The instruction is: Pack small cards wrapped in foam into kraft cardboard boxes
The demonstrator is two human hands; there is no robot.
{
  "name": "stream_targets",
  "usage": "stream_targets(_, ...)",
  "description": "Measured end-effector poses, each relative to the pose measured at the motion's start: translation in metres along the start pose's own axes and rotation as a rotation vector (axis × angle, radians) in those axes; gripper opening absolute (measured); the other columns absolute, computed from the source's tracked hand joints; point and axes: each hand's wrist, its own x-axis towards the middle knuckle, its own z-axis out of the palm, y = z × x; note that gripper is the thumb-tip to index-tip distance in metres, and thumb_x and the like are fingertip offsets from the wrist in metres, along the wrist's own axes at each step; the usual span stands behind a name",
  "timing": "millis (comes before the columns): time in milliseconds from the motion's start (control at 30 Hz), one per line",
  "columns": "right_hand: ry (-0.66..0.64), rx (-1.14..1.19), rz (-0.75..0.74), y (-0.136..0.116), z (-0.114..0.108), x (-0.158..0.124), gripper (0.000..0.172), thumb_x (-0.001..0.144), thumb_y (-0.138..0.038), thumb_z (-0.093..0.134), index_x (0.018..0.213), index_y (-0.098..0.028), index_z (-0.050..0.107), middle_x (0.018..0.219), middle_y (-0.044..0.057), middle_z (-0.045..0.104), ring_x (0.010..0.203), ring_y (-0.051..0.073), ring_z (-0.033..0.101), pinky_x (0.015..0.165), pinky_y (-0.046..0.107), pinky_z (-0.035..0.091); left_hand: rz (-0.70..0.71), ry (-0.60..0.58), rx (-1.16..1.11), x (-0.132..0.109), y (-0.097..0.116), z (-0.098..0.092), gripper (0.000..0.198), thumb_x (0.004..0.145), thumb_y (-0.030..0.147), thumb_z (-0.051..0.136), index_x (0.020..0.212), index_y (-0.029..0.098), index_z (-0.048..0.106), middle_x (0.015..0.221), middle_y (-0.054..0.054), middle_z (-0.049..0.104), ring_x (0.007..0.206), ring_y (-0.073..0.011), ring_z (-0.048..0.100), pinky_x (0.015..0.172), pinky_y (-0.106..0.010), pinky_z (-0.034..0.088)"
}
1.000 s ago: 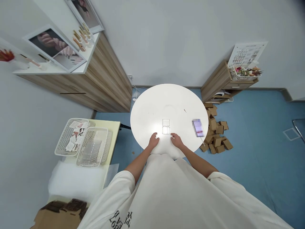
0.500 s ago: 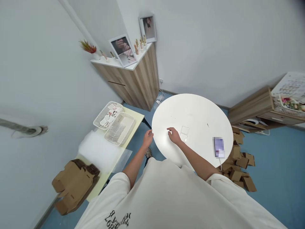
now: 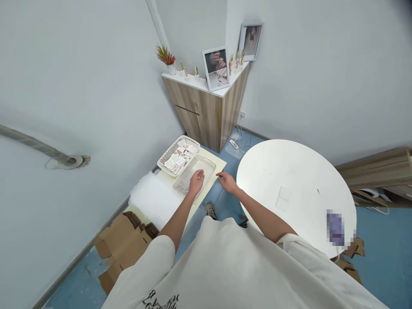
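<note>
My left hand (image 3: 196, 183) is over the near white plastic basket (image 3: 209, 165), its fingers loosely bent and nothing visible in them. Thin clear pieces seem to lie in that basket, partly hidden by the hand. My right hand (image 3: 227, 182) hovers in the gap between the yellow-topped table (image 3: 220, 163) and the round white table (image 3: 296, 159). Its fingers are stretched out to the left, and no held thing shows. Behind the near basket, a second white basket (image 3: 165, 157) contains several small printed paper packets (image 3: 180, 156).
White wrapping sheets (image 3: 153, 199) and flattened brown cardboard boxes (image 3: 124, 240) lie left on the yellow-topped table. Two faint clear frames (image 3: 283, 198) and a blurred purple object (image 3: 335, 229) rest on the round table. A wooden cabinet (image 3: 206, 116) stands in the corner.
My view and body have turned left, so the tables and cabinet sit further right. Both hands have moved off the round table's side, the left one now over the near basket.
</note>
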Motion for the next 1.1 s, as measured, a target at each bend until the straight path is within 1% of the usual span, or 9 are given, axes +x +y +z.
stream_targets(133,-0.017,-0.013,-0.018,-0.035,0.027,0.051,0.032,0.094,-0.019,0.044,0.117,-0.022,0.067,0.115,0.008,0.066,0.105,0.02,0.062,0.093,0.035,0.049,0.041,0.048,0.059,0.054,-0.004,-0.043,0.027,0.09,0.022,0.055,0.115,0.02,0.064,0.119,-0.01,0.069,0.111,-0.0217,0.066,0.101,-0.038,0.049)
stream_targets(267,-0.005,-0.038,-0.026,-0.055,0.043,0.094,0.03,0.092,-0.016,0.046,0.113,-0.022,0.067,0.113,0.008,0.066,0.104,0.02,0.062,0.095,0.036,0.048,0.048,0.091,0.22,0.12,-0.01,-0.07,0.028,0.089,0.025,0.057,0.115,0.019,0.065,0.118,-0.011,0.069,0.114,-0.0256,0.063,0.102,-0.039,0.047)
stream_targets(400,0.011,-0.054,-0.009,-0.058,0.051,0.123,0.031,0.092,-0.015,0.046,0.114,-0.022,0.067,0.115,0.007,0.066,0.103,0.019,0.062,0.094,0.035,0.048,0.03,0.047,0.417,0.183,-0.023,-0.079,0.032,0.087,0.022,0.06,0.118,0.016,0.064,0.126,-0.014,0.066,0.121,-0.0295,0.058,0.106,-0.041,0.042)
stream_targets(533,0.015,-0.075,0.04,-0.06,0.058,0.142,0.032,0.092,-0.014,0.046,0.115,-0.023,0.067,0.117,0.006,0.065,0.104,0.018,0.061,0.095,0.034,0.048,0.015,-0.015,0.563,0.221,-0.037,-0.076,0.032,0.086,0.022,0.062,0.117,0.014,0.064,0.127,-0.017,0.063,0.124,-0.0329,0.055,0.108,-0.044,0.037)
stream_targets(633,0.011,-0.067,0.054,-0.064,0.063,0.153,0.033,0.092,-0.014,0.046,0.115,-0.024,0.067,0.116,0.006,0.064,0.105,0.018,0.061,0.096,0.034,0.048,0.006,-0.042,0.658,0.233,-0.042,-0.072,0.032,0.085,0.026,0.065,0.115,0.014,0.064,0.129,-0.02,0.06,0.128,-0.037,0.05,0.109,-0.05,0.032)
stream_targets(767,-0.007,-0.045,0.052,-0.066,0.065,0.162,0.034,0.092,-0.014,0.046,0.117,-0.025,0.066,0.115,0.006,0.065,0.103,0.018,0.062,0.097,0.035,0.049,0.023,-0.064,0.778,0.237,-0.038,-0.069,0.034,0.083,0.03,0.067,0.113,0.015,0.061,0.13,-0.021,0.057,0.133,-0.0415,0.041,0.109,-0.058,0.025)
stream_targets(900,-0.017,-0.041,0.071,-0.063,0.06,0.165,0.034,0.093,-0.016,0.045,0.119,-0.025,0.067,0.116,0.006,0.065,0.103,0.018,0.062,0.096,0.034,0.049,0.043,-0.087,0.808,0.235,-0.03,-0.07,0.034,0.084,0.027,0.064,0.116,0.015,0.058,0.128,-0.022,0.058,0.133,-0.0404,0.04,0.109,-0.057,0.024)
stream_targets(1000,-0.035,-0.04,0.084,-0.06,0.058,0.167,0.033,0.094,-0.017,0.045,0.117,-0.025,0.067,0.118,0.006,0.065,0.102,0.018,0.062,0.096,0.034,0.049,0.031,-0.041,0.79,0.232,-0.024,-0.075,0.04,0.081,0.023,0.065,0.119,0.014,0.057,0.127,-0.022,0.057,0.129,-0.0402,0.044,0.109,-0.056,0.025)
stream_targets(1100,-0.048,-0.025,0.072,-0.062,0.06,0.17,0.032,0.093,-0.017,0.044,0.116,-0.023,0.067,0.118,0.007,0.064,0.101,0.018,0.062,0.095,0.035,0.049,0.025,0.004,0.711,0.225,-0.018,-0.086,0.048,0.079,0.024,0.067,0.124,0.015,0.055,0.131,-0.02,0.056,0.128,-0.0393,0.047,0.11,-0.054,0.028)
